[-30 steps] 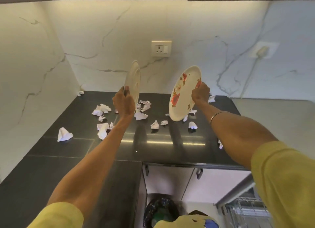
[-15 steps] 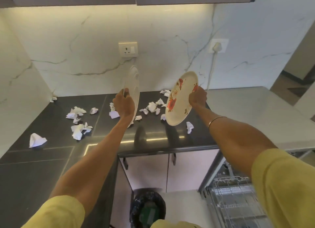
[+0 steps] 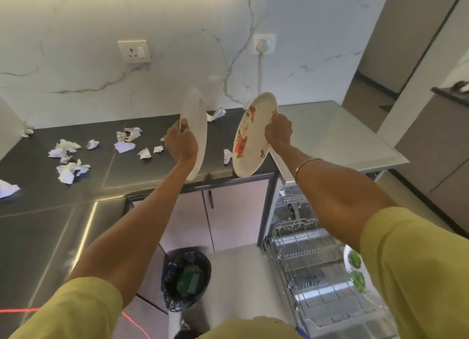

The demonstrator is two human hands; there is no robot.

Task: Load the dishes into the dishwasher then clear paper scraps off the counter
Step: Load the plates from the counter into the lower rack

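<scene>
Both plates have swung rightward since the earlier frames, from over the middle of the dark worktop (image 3: 50, 212) to its right end, and the open dishwasher rack (image 3: 312, 260) now shows far more fully at lower right. Held up on edge, the plain white plate (image 3: 195, 125) is in the left hand (image 3: 181, 144), whose fingers are curled round its near rim, thumb on the side facing the camera. Beside it and apart from it, the floral plate (image 3: 250, 138) with red flowers tilts toward the left, gripped at its right rim by the right hand (image 3: 278, 133); a thin bangle (image 3: 305, 164) circles that wrist. Crumpled paper scraps (image 3: 68, 171) lie scattered over the dark surface behind and to the left of the hands, with one more scrap (image 3: 227, 156) between the two plates near the edge. Below the right arm, another plate with green print (image 3: 355, 267) stands in the wire rack, partly hidden by the yellow sleeve (image 3: 416, 275). On the floor between the arms sits a bin lined with a dark bag (image 3: 187, 277).
</scene>
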